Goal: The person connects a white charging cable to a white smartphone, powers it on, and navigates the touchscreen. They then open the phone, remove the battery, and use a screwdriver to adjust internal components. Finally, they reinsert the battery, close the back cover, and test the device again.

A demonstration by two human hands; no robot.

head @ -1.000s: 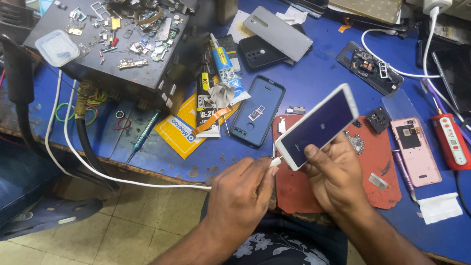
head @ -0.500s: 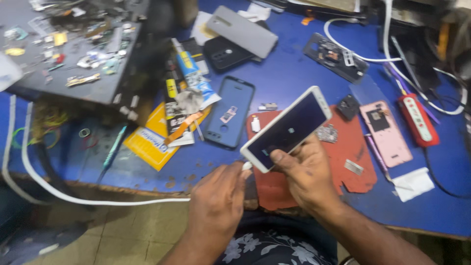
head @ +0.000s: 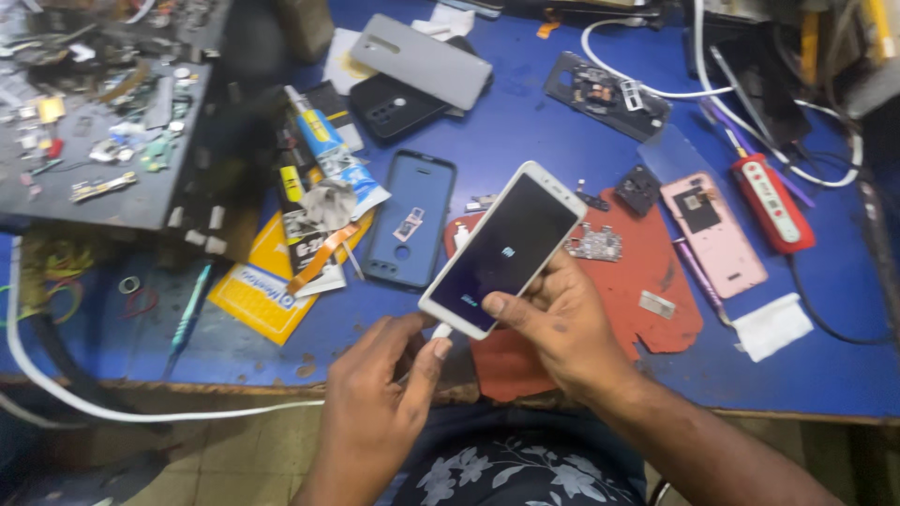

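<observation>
Down from the head camera, the right hand [head: 562, 323] grips a white smartphone [head: 502, 251] from below, its thumb pressed against the lower edge of the dark glass and its fingers wrapped behind the body. That phone is tilted, its top end pointing up and to the right, and it is held above the blue worktable [head: 525, 131], over a red repair mat [head: 647, 272]. Its screen is dark with a small lit mark near the middle.

At the phone's bottom end, the left hand [head: 380, 398] has thumb and forefinger pinched on a white plug [head: 441, 331], which sits right at the phone's lower edge; whether it is fully seated cannot be told. A white cable [head: 141, 412] runs away to the left along the table's front edge.

Around them lies clutter. Just left of the phone rests a dark blue phone frame [head: 412, 215], face up, with a small part inside it. Right of the mat lies a pink phone back [head: 714, 234], and beside that a red tester [head: 771, 201] with a pale strip. A small circuit board [head: 594, 244] sits on the mat near the phone's upper edge. Farther back, a grey phone cover [head: 422, 61] overlaps a black case [head: 398, 105]. A yellow packet [head: 258, 290] lies at the left, well apart from both hands.
</observation>
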